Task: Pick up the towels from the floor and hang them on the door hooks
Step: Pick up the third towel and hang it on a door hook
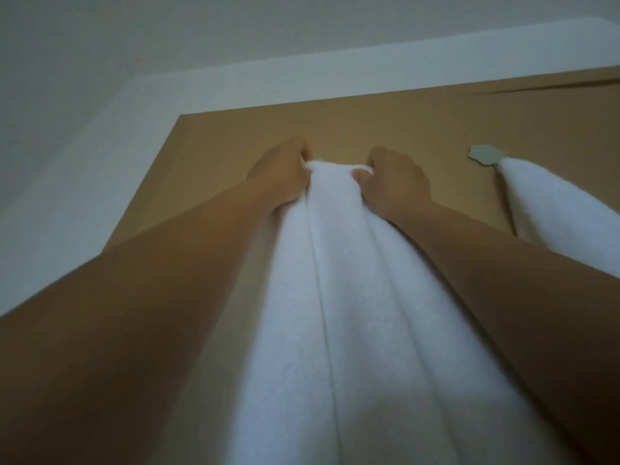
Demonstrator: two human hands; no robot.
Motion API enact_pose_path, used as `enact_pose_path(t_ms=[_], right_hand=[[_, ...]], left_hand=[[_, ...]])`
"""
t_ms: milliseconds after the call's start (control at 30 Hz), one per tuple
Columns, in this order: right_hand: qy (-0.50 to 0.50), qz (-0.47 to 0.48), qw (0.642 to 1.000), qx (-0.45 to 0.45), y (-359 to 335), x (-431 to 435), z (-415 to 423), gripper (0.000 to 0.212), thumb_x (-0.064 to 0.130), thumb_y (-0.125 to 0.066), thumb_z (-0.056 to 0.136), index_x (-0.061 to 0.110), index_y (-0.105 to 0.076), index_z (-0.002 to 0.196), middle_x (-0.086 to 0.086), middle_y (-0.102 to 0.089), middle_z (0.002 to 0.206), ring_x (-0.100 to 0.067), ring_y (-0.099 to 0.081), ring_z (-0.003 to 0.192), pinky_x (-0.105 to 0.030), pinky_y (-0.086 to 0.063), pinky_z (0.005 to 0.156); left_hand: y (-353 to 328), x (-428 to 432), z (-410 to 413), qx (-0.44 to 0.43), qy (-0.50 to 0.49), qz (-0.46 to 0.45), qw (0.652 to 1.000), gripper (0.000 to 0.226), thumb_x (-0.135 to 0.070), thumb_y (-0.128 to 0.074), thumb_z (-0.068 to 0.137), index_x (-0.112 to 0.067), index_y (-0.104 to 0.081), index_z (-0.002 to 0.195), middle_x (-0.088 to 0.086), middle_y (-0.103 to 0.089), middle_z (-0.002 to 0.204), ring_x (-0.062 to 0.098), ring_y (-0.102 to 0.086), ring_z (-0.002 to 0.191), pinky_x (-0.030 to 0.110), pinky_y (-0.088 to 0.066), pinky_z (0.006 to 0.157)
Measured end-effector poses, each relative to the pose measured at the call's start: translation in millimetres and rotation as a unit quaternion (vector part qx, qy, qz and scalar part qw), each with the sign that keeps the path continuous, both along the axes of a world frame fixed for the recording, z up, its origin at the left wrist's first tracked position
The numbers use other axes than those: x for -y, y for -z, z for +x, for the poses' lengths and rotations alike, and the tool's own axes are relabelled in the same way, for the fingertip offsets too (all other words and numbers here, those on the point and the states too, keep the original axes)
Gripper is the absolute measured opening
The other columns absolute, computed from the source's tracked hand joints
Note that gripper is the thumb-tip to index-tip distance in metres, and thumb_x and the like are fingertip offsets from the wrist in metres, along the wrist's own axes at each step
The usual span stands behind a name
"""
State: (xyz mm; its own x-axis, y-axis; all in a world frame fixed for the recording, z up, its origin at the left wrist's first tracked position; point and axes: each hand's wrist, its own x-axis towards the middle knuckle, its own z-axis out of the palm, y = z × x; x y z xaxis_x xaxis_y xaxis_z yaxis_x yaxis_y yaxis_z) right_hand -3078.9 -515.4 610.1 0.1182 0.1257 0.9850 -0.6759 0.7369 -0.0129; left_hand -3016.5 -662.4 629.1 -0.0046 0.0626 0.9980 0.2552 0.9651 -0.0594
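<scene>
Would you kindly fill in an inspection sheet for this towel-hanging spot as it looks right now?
Surface: brown door, seen from below, upper part in view.
Job's things: white towel bunched at its top against the door; second towel hanging from a pale green hook.
Clutter: nothing seen.
Grips: left hand and right hand each clutch the towel's top edge; any hook behind it is hidden.
Cables: nothing seen.
Surroundings: white door frame, pale wall.
</scene>
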Motion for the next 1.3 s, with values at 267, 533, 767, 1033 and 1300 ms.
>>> enact_pose_path(t_ms=[267, 533, 767, 1033, 1300], right_hand=[[-0.039, 0.045, 0.995, 0.079, 2, -10, 6, 0.028, 0.026, -0.055, 0.085, 0.018, -0.039, 0.063, -0.001, -0.048, 0.079, -0.025, -0.05, 0.086, -0.028, -0.036, 0.068], [-0.121, 0.076, 0.961, 0.236, 12, -7, 30, 0.024, 0.022, -0.058, 0.086, 0.011, -0.05, 0.066, -0.003, -0.05, 0.065, -0.017, -0.046, 0.055, -0.023, -0.031, 0.047], [-0.147, 0.016, 0.979, 0.144, 60, 15, 28, 0.029, 0.023, -0.045, 0.09, 0.008, -0.045, 0.115, -0.011, -0.059, 0.106, -0.032, -0.056, 0.1, -0.03, -0.035, 0.072], [-0.356, -0.005, 0.924, 0.139, 168, 37, 49, 0.044, 0.054, -0.047, 0.087, 0.018, -0.052, 0.112, 0.006, -0.036, 0.106, -0.018, -0.042, 0.114, -0.034, -0.034, 0.104], [-0.367, 0.065, 0.9, 0.226, 213, 29, 59, 0.06, 0.066, -0.054, 0.076, 0.021, -0.055, 0.115, 0.002, -0.055, 0.117, -0.018, -0.055, 0.109, -0.037, -0.044, 0.099]], left_hand=[[6, 10, 21, 0.112, 0.005, -0.01, 0.994, 0.018, -0.015, -0.06, 0.085, -0.015, -0.059, 0.067, 0.002, -0.055, 0.073, 0.015, -0.047, 0.069, 0.022, -0.035, 0.057], [26, 1, 29, 0.2, 0.015, 0.095, 0.975, 0.03, -0.026, -0.053, 0.093, -0.008, -0.06, 0.115, 0.01, -0.06, 0.121, 0.024, -0.054, 0.099, 0.03, -0.039, 0.085], [62, -10, 11, 0.111, 0.152, 0.195, 0.963, 0.048, -0.043, -0.051, 0.091, -0.001, -0.06, 0.112, 0.011, -0.064, 0.113, 0.026, -0.061, 0.097, 0.026, -0.04, 0.07], [155, 14, 33, 0.287, 0.349, 0.22, 0.864, 0.061, -0.055, -0.076, 0.057, -0.02, -0.07, 0.107, 0.0, -0.073, 0.105, 0.02, -0.068, 0.099, 0.037, -0.05, 0.093], [213, 31, 58, 0.338, 0.416, 0.22, 0.815, 0.044, -0.041, -0.067, 0.069, -0.014, -0.071, 0.105, 0.005, -0.073, 0.107, 0.019, -0.068, 0.103, 0.037, -0.046, 0.099]])
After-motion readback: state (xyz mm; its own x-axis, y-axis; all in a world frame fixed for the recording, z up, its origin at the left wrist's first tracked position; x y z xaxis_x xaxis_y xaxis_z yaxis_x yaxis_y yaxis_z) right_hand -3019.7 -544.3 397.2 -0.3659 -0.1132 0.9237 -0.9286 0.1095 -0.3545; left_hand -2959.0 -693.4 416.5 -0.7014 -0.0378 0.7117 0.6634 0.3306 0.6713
